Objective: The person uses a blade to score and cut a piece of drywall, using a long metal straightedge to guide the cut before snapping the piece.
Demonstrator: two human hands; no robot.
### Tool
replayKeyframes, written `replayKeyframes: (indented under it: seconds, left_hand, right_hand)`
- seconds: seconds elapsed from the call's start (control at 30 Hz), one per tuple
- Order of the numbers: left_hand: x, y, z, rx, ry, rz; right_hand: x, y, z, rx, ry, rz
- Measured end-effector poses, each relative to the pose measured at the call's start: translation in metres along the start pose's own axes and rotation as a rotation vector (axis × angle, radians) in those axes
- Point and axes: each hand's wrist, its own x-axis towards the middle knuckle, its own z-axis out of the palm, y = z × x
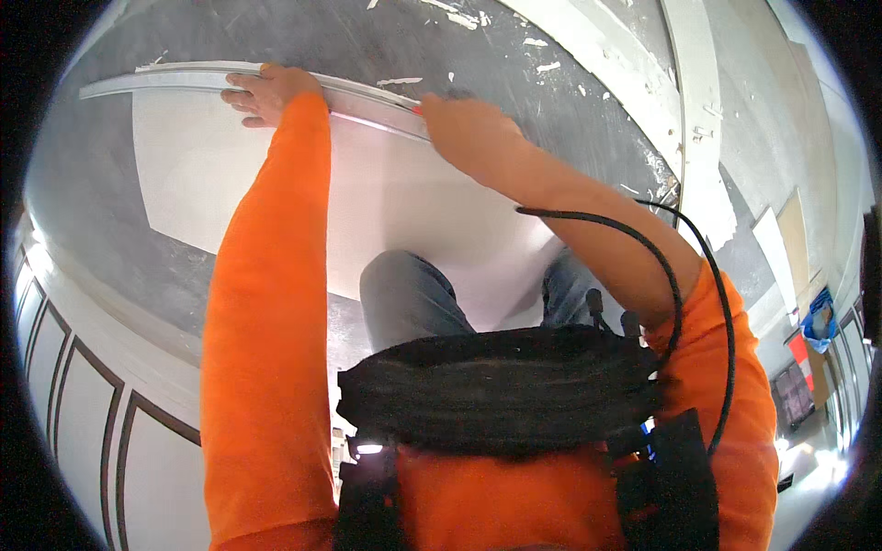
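Note:
A long metal straightedge (367, 95) lies across the far edge of a large white board (423, 197) on the floor. My left hand (274, 95) presses on the straightedge with its fingers spread, left of the middle. Near the right end of the straightedge, my right hand (467, 129) is closed, fingers curled around something mostly hidden. Only a small red bit (416, 109) of it peeks out, beside the metal edge. The board reaches back toward my knees (409, 292).
White scraps (466, 18) litter the grey floor (349, 37) beyond the board. Long white panels (695, 101) stretch along the right. A blue bag (819, 320) stands farther off at right. Dark-framed white panels (87, 404) line the left. A black cable (726, 321) loops over my right arm.

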Motion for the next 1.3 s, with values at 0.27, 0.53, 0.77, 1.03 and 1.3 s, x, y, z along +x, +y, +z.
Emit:
replayKeyframes:
  seconds: [0.27,0.53,0.77,1.03,1.3]
  left_hand:
    - [0.009,-0.013,0.008,0.021,0.098,0.028]
    - [-0.004,0.001,0.004,0.001,0.043,0.007]
    - [-0.003,0.007,0.005,0.055,0.002,-0.01]
    - [0.006,-0.006,0.008,0.114,0.089,0.027]
    - [0.012,-0.012,0.023,0.184,0.078,0.078]
  right_hand:
    - [-0.159,0.137,0.022,-0.281,-0.218,0.285]
    - [-0.345,0.261,-0.001,-0.398,-0.405,0.745]
    - [-0.107,0.111,0.009,-0.056,-0.116,0.282]
    - [-0.035,0.03,0.001,0.026,-0.004,0.011]
    - [-0.09,0.085,0.006,-0.097,-0.107,0.121]
